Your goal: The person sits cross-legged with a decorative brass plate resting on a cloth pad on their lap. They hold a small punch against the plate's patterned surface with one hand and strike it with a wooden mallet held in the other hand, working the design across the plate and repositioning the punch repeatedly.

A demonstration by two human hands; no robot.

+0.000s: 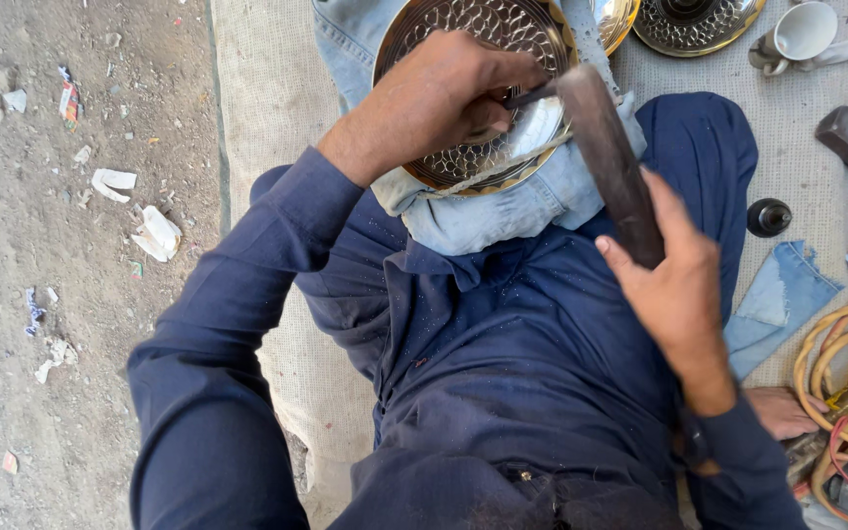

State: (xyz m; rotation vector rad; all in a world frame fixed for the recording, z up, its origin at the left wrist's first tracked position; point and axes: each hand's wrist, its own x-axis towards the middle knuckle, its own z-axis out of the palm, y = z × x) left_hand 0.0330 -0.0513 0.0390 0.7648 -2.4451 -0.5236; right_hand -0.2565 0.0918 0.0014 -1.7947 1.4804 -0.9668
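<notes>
1. Brass plate point(473, 59) on denim cloth point(483, 211) in the lap; scale pattern covers most of the face, smooth patch at lower right left.
2. Left hand point(434, 103): fingers pinching punch point(527, 95) on the plate.
3. Right hand point(674, 285): fingers wrapped round the mallet point(610, 157), raised.

Glossy embossed brass plate point(483, 59) (on faded denim point(473, 211)), dark matt mallet point(609, 162).
</notes>
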